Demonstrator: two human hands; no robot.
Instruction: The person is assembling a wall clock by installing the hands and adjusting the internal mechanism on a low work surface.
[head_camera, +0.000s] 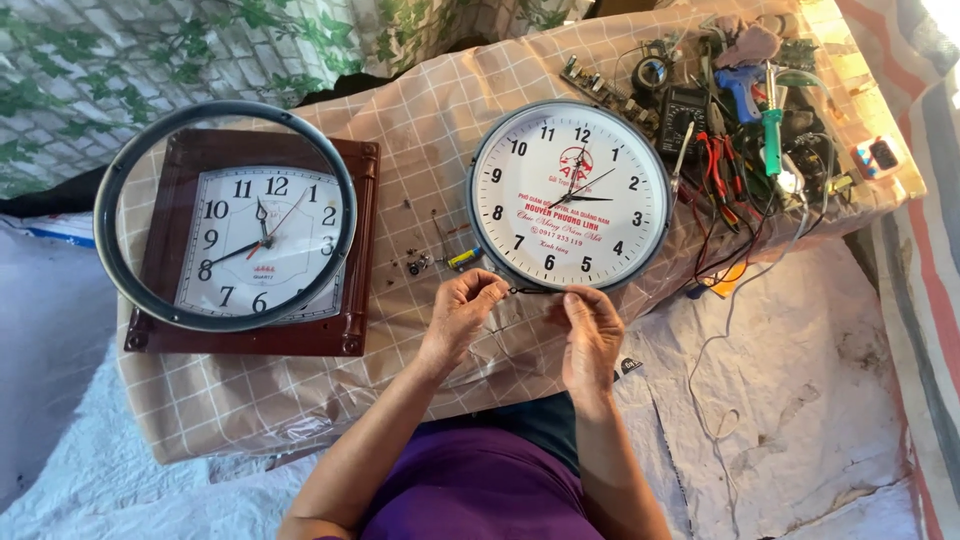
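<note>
My left hand (462, 308) and my right hand (592, 330) pinch the two ends of a thin dark clock hand (530, 291), held just below the round white wall clock (570, 194). That clock lies face up on the checked cloth (420, 110), with a grey rim and no cover over its dial. To the left lies a square brown clock (250, 243), and a round dark ring with a clear cover (225, 216) rests on top of it.
Small screws and a yellow battery (463, 259) lie between the two clocks. At the right edge sits a heap of tools: a multimeter (683, 113), a blue glue gun (742, 90), a green-handled soldering iron (772, 128), pliers, wires and circuit boards. White sheeting covers the floor.
</note>
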